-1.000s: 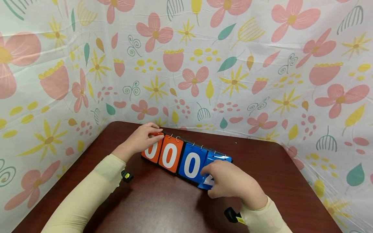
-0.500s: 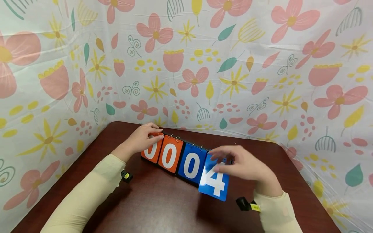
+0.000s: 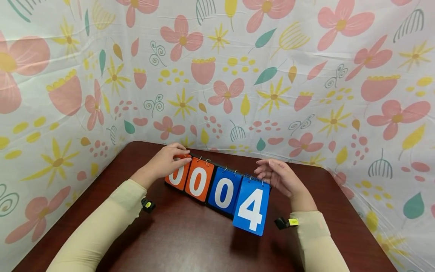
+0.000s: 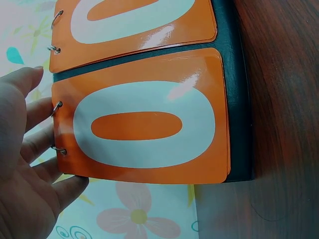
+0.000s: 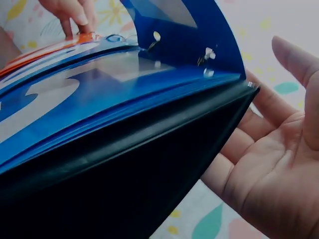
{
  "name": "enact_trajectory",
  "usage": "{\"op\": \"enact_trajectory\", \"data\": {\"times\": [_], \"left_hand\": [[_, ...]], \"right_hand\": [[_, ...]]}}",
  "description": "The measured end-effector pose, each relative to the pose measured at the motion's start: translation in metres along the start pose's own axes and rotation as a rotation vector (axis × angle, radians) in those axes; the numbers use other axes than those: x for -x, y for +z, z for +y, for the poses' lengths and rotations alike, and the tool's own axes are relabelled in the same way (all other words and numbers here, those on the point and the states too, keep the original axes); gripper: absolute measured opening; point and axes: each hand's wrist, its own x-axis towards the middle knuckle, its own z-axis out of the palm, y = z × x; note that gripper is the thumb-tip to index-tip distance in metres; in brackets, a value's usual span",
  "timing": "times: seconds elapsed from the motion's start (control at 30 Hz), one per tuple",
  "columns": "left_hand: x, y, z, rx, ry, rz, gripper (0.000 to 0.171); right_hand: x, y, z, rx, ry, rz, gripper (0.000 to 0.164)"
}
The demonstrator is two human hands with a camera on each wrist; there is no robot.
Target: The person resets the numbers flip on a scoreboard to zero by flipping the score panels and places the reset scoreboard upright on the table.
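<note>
A flip scoreboard (image 3: 206, 202) stands slantwise on the table, with orange cards at left and blue cards at right. Its digits read 0, 0, 0 and 4. The blue 4 card (image 3: 251, 206) hangs lower than its neighbours, and in the right wrist view a blue card (image 5: 192, 30) stands away from those under it. My left hand (image 3: 166, 160) rests on the left end, fingers (image 4: 37, 144) behind the ringed edge and thumb apart from the card in the left wrist view. Beside the right top corner, my right hand (image 3: 280, 178) holds nothing, its fingers loosely spread; contact is unclear.
The dark brown wooden table (image 3: 190, 241) extends in front of the scoreboard and to both sides. A white flowered cloth (image 3: 217, 94) rises behind the table and along its sides. Each wrist wears a small black camera, such as the right wrist's camera (image 3: 282, 223).
My right hand has lifted from the rightmost blue cards, moving up and back to the right top corner. The lifted card has come down, showing 4. My left hand has stayed put.
</note>
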Motion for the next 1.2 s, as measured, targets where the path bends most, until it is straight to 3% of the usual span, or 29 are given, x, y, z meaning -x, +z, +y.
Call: {"op": "enact_trajectory", "data": {"times": [0.1, 0.2, 0.3, 0.43, 0.53, 0.63, 0.77, 0.87, 1.0, 1.2], "left_hand": [[0.000, -0.001, 0.000, -0.003, -0.003, 0.000, 0.050], [0.000, -0.001, 0.001, -0.009, -0.003, -0.001, 0.050], [0.000, 0.000, 0.000, -0.013, -0.002, -0.001, 0.051], [0.000, 0.000, 0.000, -0.015, 0.004, 0.001, 0.050], [0.000, 0.000, -0.001, -0.014, 0.009, 0.007, 0.050], [0.000, 0.000, -0.002, -0.012, 0.012, 0.009, 0.050], [0.000, 0.000, -0.002, -0.011, 0.011, 0.010, 0.050], [0.000, 0.000, -0.001, -0.009, 0.007, 0.009, 0.050], [0.000, 0.000, 0.000, -0.008, 0.000, 0.005, 0.051], [0.000, 0.000, -0.001, 0.000, -0.004, 0.005, 0.051]], "right_hand": [[0.001, -0.006, 0.008, -0.087, -0.040, -0.042, 0.041], [0.002, -0.011, 0.016, -0.050, -0.035, -0.036, 0.040], [0.004, -0.016, 0.024, 0.091, 0.070, 0.004, 0.039], [0.005, -0.022, 0.035, 0.343, 0.314, 0.091, 0.043], [0.006, -0.023, 0.042, 0.519, 0.447, 0.117, 0.043], [0.008, -0.024, 0.047, 0.631, 0.482, 0.082, 0.041], [0.009, -0.024, 0.050, 0.668, 0.472, 0.071, 0.037], [0.009, -0.025, 0.051, 0.723, 0.466, 0.130, 0.037], [0.009, -0.024, 0.053, 0.789, 0.506, 0.274, 0.042], [0.011, -0.025, 0.056, 0.742, 0.603, 0.443, 0.042]]}}
